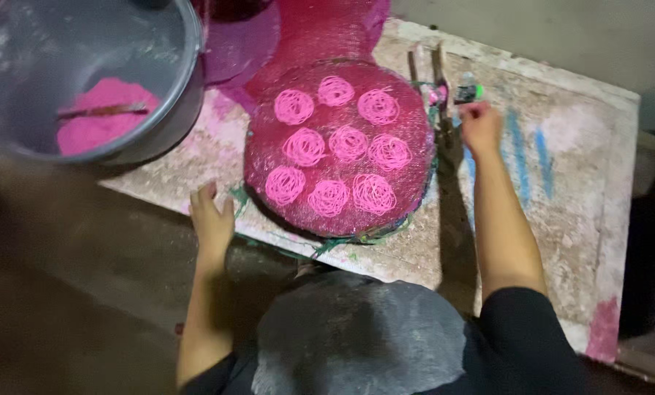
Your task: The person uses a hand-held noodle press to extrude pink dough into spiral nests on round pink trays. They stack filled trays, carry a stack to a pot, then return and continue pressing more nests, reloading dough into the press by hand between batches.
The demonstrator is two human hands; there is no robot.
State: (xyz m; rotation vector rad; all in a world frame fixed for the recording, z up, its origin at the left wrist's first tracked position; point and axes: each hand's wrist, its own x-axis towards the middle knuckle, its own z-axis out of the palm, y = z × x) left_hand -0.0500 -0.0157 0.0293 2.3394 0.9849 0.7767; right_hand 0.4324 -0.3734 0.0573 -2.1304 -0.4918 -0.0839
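Head view, round tray (265, 183) between hands, ungripped

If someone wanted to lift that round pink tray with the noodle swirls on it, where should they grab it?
Probably by its bare rim, one hand at each side. The round mesh tray lies flat on the table, and nine soft pink swirls fill its middle, so only the edge is free. The left hand sits near the lower-left rim; the right hand is just beyond the right rim.

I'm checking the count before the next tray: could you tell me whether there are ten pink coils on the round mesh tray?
No, the round mesh tray carries nine pink noodle coils, set in three rows of three.
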